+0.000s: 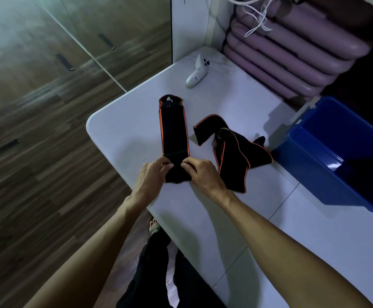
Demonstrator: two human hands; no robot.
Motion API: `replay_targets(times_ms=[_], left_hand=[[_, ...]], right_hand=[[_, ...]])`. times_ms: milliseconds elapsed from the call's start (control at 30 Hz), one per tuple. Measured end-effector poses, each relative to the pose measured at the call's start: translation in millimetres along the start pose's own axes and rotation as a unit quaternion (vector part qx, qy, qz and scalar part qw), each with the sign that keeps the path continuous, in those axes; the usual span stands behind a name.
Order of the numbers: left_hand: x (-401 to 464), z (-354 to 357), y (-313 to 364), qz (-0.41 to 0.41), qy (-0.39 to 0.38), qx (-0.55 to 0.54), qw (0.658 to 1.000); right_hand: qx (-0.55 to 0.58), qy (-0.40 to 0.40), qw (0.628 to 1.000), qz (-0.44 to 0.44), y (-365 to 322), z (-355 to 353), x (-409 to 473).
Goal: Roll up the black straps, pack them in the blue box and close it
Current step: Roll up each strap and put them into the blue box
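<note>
Surface: white table with a rounded corner, set over dark wood-plank flooring; every place below is given relative to this table.
Person: stands at the table's near edge, dark trousers and a foot showing beneath it, both bare forearms reaching over the top.
Left hand: over the near part of the table, fingers curled, thumb and fingertips pinching the near end of the flat strap on its left side.
Right hand: just beside the left one, fingers curled likewise, pinching the same end on its right side; the two thumbs almost meet at the fold.
Flat strap: black with orange edging, lying straight on the table, running from the hands toward the far corner; its near end is bunched into a small fold between the fingers, its far end lies loose.
Second strap: same black and orange, lying crumpled and twisted on the table to the right of the flat one, untouched, near the box.
Blue box: on the table's right side, open, nothing clearly visible inside it.
White handheld device: at the table's far edge, well apart from the straps.
Behind the table: stacked mauve cushions with white cords hanging over them.
</note>
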State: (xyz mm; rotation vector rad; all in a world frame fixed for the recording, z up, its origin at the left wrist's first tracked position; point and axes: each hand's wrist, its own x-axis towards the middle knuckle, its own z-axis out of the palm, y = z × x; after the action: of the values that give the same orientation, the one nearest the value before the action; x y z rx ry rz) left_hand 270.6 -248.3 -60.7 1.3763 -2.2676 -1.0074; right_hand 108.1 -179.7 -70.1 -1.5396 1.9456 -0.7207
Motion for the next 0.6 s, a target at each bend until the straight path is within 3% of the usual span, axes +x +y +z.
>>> replay_targets(times_ms=[200, 400, 500, 600], left_hand=[[-6.6, 2.9, -2.2, 0.053, 0.006, 0.029, 0.998], [-23.1, 5.9, -9.3, 0.061, 0.019, 0.059, 0.996], [-28.8, 5.7, -10.0, 0.144, 0.039, 0.093, 0.984], [-30.6, 0.7, -9.3, 0.270, 0.048, 0.149, 0.950]], right_hand=[[-0.108, 0.040, 0.990, -0.077, 4.6, -1.3, -8.5], [-0.167, 0.013, 0.973, -0.161, 14.2, -4.9, -29.8], [-0.210, 0.004, 0.963, -0.172, 17.5, 0.0, -41.3], [-0.259, -0.006, 0.949, -0.180, 18.6, 2.7, -46.7]])
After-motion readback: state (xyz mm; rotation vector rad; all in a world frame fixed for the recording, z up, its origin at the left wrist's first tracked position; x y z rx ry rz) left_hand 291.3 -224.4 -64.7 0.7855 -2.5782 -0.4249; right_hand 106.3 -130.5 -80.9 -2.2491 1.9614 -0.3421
